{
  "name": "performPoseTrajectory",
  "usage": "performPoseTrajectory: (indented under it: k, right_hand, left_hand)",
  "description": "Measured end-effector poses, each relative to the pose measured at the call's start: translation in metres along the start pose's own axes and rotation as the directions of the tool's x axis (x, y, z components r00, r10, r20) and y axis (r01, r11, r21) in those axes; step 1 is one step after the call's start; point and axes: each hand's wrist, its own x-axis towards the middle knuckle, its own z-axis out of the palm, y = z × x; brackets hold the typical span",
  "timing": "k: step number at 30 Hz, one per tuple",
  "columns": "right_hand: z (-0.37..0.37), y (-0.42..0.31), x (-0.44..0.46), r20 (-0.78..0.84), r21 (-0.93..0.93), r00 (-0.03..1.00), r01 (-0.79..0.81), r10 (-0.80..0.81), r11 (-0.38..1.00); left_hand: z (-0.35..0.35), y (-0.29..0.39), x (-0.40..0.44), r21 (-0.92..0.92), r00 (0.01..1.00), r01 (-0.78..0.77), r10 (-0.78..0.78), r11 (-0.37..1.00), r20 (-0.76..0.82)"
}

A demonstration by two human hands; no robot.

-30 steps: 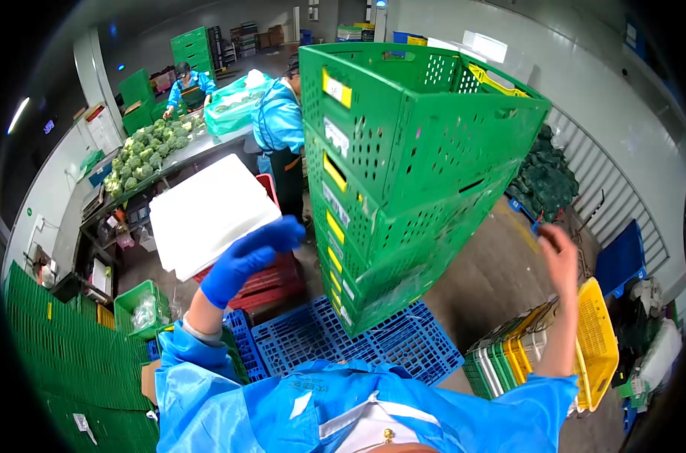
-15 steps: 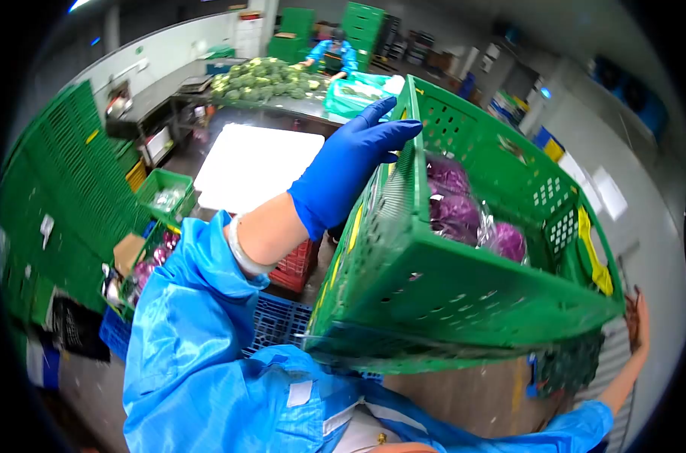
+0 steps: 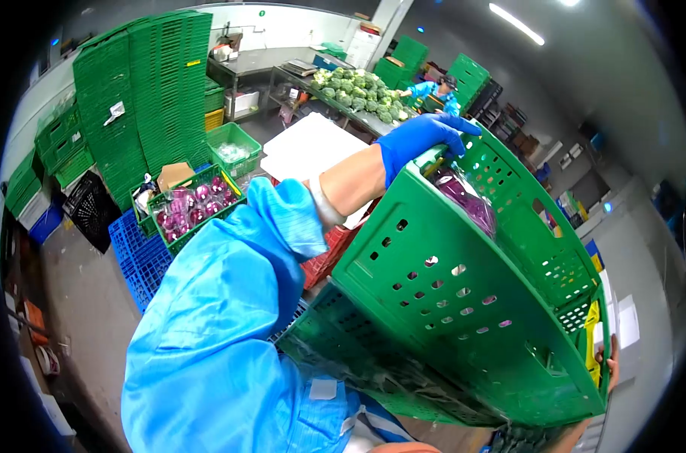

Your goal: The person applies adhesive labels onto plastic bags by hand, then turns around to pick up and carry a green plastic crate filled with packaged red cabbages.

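My left hand (image 3: 427, 143), in a blue glove, is wrapped over the near left rim of a big green crate (image 3: 464, 287). Wrapped purple cabbages (image 3: 467, 202) show inside the crate below that hand. At the crate's far right end, my bare right hand (image 3: 611, 362) is pressed to the side by the yellow handle (image 3: 593, 343); the crate hides part of it. The crate is tilted, and another green crate (image 3: 358, 340) is under it.
At left, a smaller green crate of wrapped purple vegetables (image 3: 195, 208) is near a blue pallet (image 3: 137, 257) and tall green crate stacks (image 3: 150, 98). Behind are a white lid (image 3: 316, 147), red crates (image 3: 329, 253), a table of broccoli (image 3: 358, 94) and a co-worker (image 3: 437, 94).
The view has swung left. My left hand has gone from beside the stack onto the top crate's rim, and my right hand has reached its far end. The top crate is now tilted.
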Motion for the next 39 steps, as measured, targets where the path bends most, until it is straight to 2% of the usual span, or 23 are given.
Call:
performPoseTrajectory:
  k: [2,3,4,8,9,12,14,17,18,20,22,24,26,28,29,30,32,34,35,36,39]
  right_hand:
    - [0.01,0.001,-0.001,0.001,0.011,1.0,0.015,-0.015,1.0]
    - [0.018,-0.002,-0.005,-0.005,0.015,1.0,0.022,-0.022,1.0]
    - [0.03,-0.005,-0.006,-0.008,0.02,1.0,0.031,-0.03,0.999]
    - [0.099,-0.022,-0.001,0.042,0.052,0.997,0.063,-0.065,0.997]
    - [0.117,-0.026,0.003,0.059,0.066,0.996,0.068,-0.072,0.995]
    - [0.185,-0.043,-0.013,0.099,0.108,0.99,0.094,-0.105,0.99]
    - [0.233,-0.057,-0.024,0.139,0.137,0.982,0.108,-0.127,0.985]
    - [0.301,-0.068,-0.031,0.233,0.205,0.96,0.106,-0.153,0.973]
    - [0.323,-0.075,-0.029,0.271,0.224,0.949,0.098,-0.159,0.97]
    - [0.365,-0.085,-0.029,0.353,0.266,0.92,0.078,-0.172,0.961]
    - [0.402,-0.093,-0.026,0.426,0.299,0.887,0.046,-0.177,0.953]
    - [0.443,-0.095,-0.018,0.504,0.342,0.843,0.007,-0.19,0.94]
    - [0.49,-0.09,-0.004,0.571,0.386,0.794,-0.039,-0.206,0.922]
    - [0.541,-0.082,0.01,0.638,0.411,0.739,-0.091,-0.215,0.907]
    - [0.572,-0.075,0.018,0.679,0.417,0.702,-0.124,-0.217,0.9]
    - [0.605,-0.065,0.026,0.723,0.424,0.653,-0.162,-0.226,0.891]
    - [0.684,-0.038,0.039,0.81,0.437,0.53,-0.257,-0.252,0.862]
    - [0.773,-0.018,0.022,0.773,0.44,0.606,-0.301,-0.186,0.846]
    - [0.818,-0.005,0.027,0.832,0.44,0.486,-0.286,-0.267,0.851]
    - [0.863,-0.001,0.022,0.843,0.419,0.479,-0.297,-0.245,0.858]
    - [1.003,0.01,-0.001,0.858,0.408,0.442,-0.276,-0.262,0.87]
  left_hand:
    - [-0.014,-0.001,-0.004,-0.027,0.999,-0.027,0.028,0.999,0.031]
    - [-0.012,0.008,-0.019,0.013,0.969,-0.233,0.23,0.972,0.09]
    - [-0.015,0.02,-0.032,0.023,0.956,-0.281,0.277,0.959,0.1]
    - [-0.04,0.068,-0.076,0.052,0.965,-0.261,0.262,0.964,0.002]
    - [-0.068,0.062,-0.072,0.266,0.784,-0.62,0.572,0.738,0.241]
    - [-0.079,0.121,-0.174,0.09,0.916,-0.393,0.398,0.915,-0.046]
    - [-0.109,0.155,-0.243,0.118,0.912,-0.39,0.401,0.913,-0.086]
    - [-0.16,0.184,-0.332,0.159,0.896,-0.338,0.369,0.928,-0.249]
    - [-0.181,0.195,-0.366,0.25,0.866,-0.385,0.442,0.888,-0.235]
    - [-0.21,0.218,-0.438,0.192,0.859,-0.344,0.391,0.919,-0.331]
    - [-0.232,0.236,-0.501,0.131,0.783,-0.411,0.423,0.902,-0.455]
    - [-0.259,0.253,-0.571,0.307,0.764,-0.33,0.443,0.893,-0.469]
    - [-0.27,0.268,-0.634,0.382,0.696,-0.274,0.456,0.882,-0.554]
    - [-0.288,0.284,-0.696,0.499,0.681,-0.129,0.442,0.857,-0.583]
    - [-0.297,0.284,-0.725,0.519,0.629,-0.13,0.475,0.845,-0.616]
    - [-0.307,0.289,-0.754,0.574,0.602,-0.048,0.483,0.817,-0.637]
    - [-0.322,0.292,-0.815,0.627,0.542,0.101,0.486,0.772,-0.686]
    - [-0.326,0.293,-0.868,0.624,0.475,0.065,0.526,0.778,-0.705]
    - [-0.327,0.296,-0.892,0.667,0.427,0.108,0.572,0.737,-0.701]
    - [-0.339,0.297,-0.917,0.716,0.416,0.175,0.608,0.676,-0.676]
    - [-0.346,0.317,-0.983,0.594,0.303,0.273,0.519,0.756,-0.799]
